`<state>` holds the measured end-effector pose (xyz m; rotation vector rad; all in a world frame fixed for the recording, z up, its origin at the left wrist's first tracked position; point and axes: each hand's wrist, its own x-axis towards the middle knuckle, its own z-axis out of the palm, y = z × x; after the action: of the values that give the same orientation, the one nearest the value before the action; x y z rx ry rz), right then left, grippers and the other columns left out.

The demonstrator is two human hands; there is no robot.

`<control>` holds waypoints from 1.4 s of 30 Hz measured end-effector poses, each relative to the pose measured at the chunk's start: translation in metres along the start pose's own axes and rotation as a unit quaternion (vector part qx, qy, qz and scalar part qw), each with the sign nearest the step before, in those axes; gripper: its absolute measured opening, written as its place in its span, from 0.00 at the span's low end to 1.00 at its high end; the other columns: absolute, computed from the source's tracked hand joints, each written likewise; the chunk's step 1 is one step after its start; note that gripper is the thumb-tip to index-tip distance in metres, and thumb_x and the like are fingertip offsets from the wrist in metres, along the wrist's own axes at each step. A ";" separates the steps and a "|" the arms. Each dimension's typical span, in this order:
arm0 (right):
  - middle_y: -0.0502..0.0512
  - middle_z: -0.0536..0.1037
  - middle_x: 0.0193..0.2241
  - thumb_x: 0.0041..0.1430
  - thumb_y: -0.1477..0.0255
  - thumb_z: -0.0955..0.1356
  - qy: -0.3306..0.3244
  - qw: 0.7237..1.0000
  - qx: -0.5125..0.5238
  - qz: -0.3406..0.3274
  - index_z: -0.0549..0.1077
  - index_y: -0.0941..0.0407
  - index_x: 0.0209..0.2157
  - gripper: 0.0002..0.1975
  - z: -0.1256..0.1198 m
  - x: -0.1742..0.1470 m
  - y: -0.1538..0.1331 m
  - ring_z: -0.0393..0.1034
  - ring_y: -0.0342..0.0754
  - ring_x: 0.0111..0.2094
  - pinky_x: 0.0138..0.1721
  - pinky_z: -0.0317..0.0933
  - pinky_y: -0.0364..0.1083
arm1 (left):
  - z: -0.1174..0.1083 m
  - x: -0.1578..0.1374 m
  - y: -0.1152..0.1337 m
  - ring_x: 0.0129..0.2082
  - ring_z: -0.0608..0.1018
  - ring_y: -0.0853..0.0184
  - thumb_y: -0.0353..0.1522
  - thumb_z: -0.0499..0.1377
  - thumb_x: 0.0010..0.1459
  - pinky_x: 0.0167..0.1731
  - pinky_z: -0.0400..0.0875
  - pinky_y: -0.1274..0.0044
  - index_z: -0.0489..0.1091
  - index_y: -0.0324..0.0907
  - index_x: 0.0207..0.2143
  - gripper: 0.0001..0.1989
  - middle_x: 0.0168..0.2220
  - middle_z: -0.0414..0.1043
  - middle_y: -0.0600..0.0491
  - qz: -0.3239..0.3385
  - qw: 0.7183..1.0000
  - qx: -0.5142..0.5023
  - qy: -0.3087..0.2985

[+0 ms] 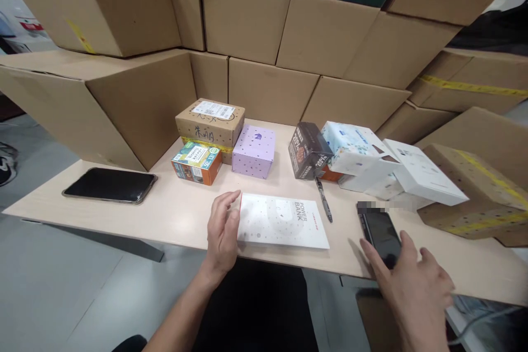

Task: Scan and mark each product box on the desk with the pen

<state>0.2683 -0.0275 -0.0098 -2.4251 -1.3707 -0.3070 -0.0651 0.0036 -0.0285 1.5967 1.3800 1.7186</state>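
A white power bank box [280,223] lies flat near the front edge of the table. My left hand [223,228] rests at its left end, fingers loosely bent and not wrapped round it. Over at the right, my right hand [412,280] is open above the near end of a black smartphone [379,234], thumb on one side and fingers spread on the other. Whether it touches the phone I cannot tell. Between the box and that phone lies a dark pen [324,201].
Another smartphone [109,185] lies at the table's left. Behind stand a small orange-blue box [197,163], a lilac box [253,151], a labelled cardboard parcel [210,124], a dark brown box [307,151] and a white floral box [350,146]. Large cartons [268,88] wall the back.
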 end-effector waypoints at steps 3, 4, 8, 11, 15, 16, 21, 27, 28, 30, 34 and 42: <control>0.81 0.65 0.57 0.52 0.35 0.57 -0.095 0.995 -0.012 0.029 0.59 0.62 0.66 0.54 0.009 -0.004 0.022 0.61 0.82 0.56 0.50 0.58 0.71 | -0.003 -0.006 0.003 0.46 0.72 0.60 0.30 0.52 0.65 0.45 0.69 0.66 0.72 0.47 0.48 0.13 0.43 0.69 0.49 0.138 0.990 0.026 0.010; 0.80 0.66 0.57 0.52 0.35 0.57 -0.112 0.993 -0.008 0.028 0.58 0.62 0.67 0.54 0.013 -0.003 0.026 0.62 0.81 0.56 0.50 0.58 0.70 | -0.004 -0.006 0.005 0.44 0.71 0.60 0.29 0.53 0.63 0.44 0.68 0.66 0.72 0.47 0.47 0.13 0.41 0.69 0.49 0.169 0.985 0.035 -0.003; 0.78 0.68 0.55 0.54 0.39 0.58 -0.103 0.994 0.023 0.019 0.58 0.63 0.66 0.51 0.026 0.003 0.027 0.62 0.76 0.57 0.55 0.55 0.67 | -0.004 0.000 0.017 0.49 0.69 0.56 0.27 0.57 0.55 0.49 0.66 0.61 0.71 0.46 0.44 0.14 0.46 0.69 0.47 0.195 0.968 0.084 -0.136; 0.77 0.71 0.51 0.54 0.43 0.60 -0.077 0.995 0.053 0.021 0.60 0.66 0.65 0.49 0.028 0.007 0.020 0.64 0.74 0.56 0.58 0.53 0.67 | -0.001 0.004 0.022 0.53 0.67 0.52 0.26 0.57 0.46 0.53 0.63 0.57 0.72 0.46 0.42 0.19 0.50 0.68 0.47 0.192 0.945 0.126 -0.233; 0.79 0.72 0.51 0.52 0.45 0.62 -0.038 0.992 0.118 0.028 0.60 0.70 0.64 0.50 0.021 -0.001 0.011 0.65 0.74 0.56 0.59 0.52 0.67 | 0.001 0.003 0.021 0.53 0.67 0.52 0.23 0.56 0.43 0.54 0.63 0.57 0.71 0.46 0.43 0.22 0.49 0.69 0.47 0.208 0.935 0.158 -0.242; 0.80 0.71 0.53 0.51 0.45 0.63 -0.032 0.989 0.142 0.033 0.60 0.71 0.64 0.51 0.017 -0.007 0.009 0.64 0.75 0.57 0.59 0.52 0.67 | 0.002 0.002 0.020 0.54 0.67 0.52 0.23 0.56 0.44 0.54 0.63 0.57 0.71 0.46 0.43 0.22 0.49 0.69 0.47 0.212 0.934 0.163 -0.238; 0.71 0.67 0.61 0.50 0.47 0.68 0.006 0.963 0.262 0.069 0.58 0.59 0.67 0.48 -0.005 -0.048 -0.013 0.61 0.71 0.61 0.58 0.57 0.66 | 0.004 0.000 0.012 0.55 0.68 0.52 0.23 0.57 0.48 0.55 0.64 0.56 0.71 0.47 0.45 0.21 0.50 0.71 0.48 0.216 0.937 0.174 -0.212; 0.65 0.66 0.61 0.56 0.56 0.70 -0.011 0.925 0.372 -0.075 0.59 0.54 0.66 0.39 -0.008 -0.082 -0.065 0.61 0.62 0.62 0.60 0.59 0.62 | 0.007 -0.001 0.007 0.50 0.73 0.57 0.23 0.57 0.55 0.52 0.69 0.60 0.70 0.47 0.50 0.20 0.44 0.74 0.49 0.217 0.957 0.118 -0.150; 0.66 0.67 0.61 0.57 0.57 0.70 -0.011 0.919 0.380 -0.100 0.59 0.53 0.66 0.38 -0.007 -0.085 -0.073 0.62 0.61 0.61 0.59 0.60 0.62 | 0.007 -0.001 0.007 0.49 0.73 0.57 0.23 0.57 0.57 0.51 0.70 0.61 0.69 0.47 0.52 0.21 0.44 0.75 0.48 0.216 0.960 0.106 -0.144; 0.66 0.68 0.59 0.57 0.59 0.70 -0.006 0.912 0.387 -0.136 0.59 0.53 0.66 0.37 -0.006 -0.090 -0.089 0.63 0.61 0.60 0.57 0.61 0.62 | 0.006 -0.001 0.007 0.49 0.74 0.58 0.25 0.56 0.59 0.50 0.71 0.62 0.69 0.47 0.55 0.22 0.44 0.75 0.47 0.209 0.964 0.094 -0.137; 0.66 0.68 0.58 0.58 0.61 0.70 0.014 0.906 0.383 -0.178 0.56 0.52 0.66 0.37 -0.001 -0.097 -0.109 0.63 0.61 0.60 0.56 0.62 0.65 | 0.004 -0.001 0.007 0.49 0.74 0.57 0.27 0.55 0.61 0.50 0.71 0.61 0.66 0.47 0.60 0.25 0.47 0.74 0.45 0.200 0.964 0.101 -0.142; 0.66 0.67 0.58 0.60 0.63 0.70 0.038 0.902 0.370 -0.219 0.54 0.51 0.67 0.37 0.004 -0.100 -0.120 0.62 0.61 0.60 0.57 0.60 0.65 | 0.003 -0.001 0.009 0.52 0.71 0.57 0.27 0.56 0.60 0.52 0.67 0.61 0.62 0.48 0.63 0.28 0.51 0.72 0.46 0.215 0.956 0.123 -0.159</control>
<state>0.1143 -0.0475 -0.0260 -1.4679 -1.6105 0.0282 -0.0589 0.0004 -0.0214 2.3364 1.1807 1.4487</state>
